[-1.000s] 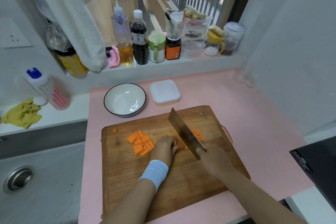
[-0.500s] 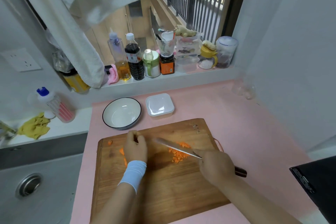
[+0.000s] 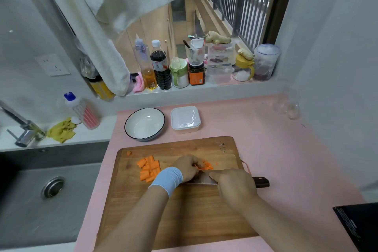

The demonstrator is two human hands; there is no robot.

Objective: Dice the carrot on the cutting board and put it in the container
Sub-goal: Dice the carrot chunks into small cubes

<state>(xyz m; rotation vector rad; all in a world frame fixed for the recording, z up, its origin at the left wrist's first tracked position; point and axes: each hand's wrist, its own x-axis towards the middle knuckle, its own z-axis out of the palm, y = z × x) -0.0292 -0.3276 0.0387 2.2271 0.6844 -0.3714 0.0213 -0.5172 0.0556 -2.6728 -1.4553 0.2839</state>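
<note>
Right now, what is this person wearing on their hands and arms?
The left hand and right hand are bare, without gloves. A wide light blue wristband wraps the left wrist; the right wrist is bare. No sleeves cover either forearm.

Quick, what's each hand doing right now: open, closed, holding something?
Left hand: fingers curled down on the carrot beside the blade.
Right hand: closed around the knife.

My left hand (image 3: 187,166) covered most of the carrot (image 3: 205,165) I gripped on the cutting board (image 3: 184,210); with my right hand (image 3: 233,185), it hid much of the knife (image 3: 201,180). Right of the board, a black object (image 3: 358,225) ran off the frame.
</note>
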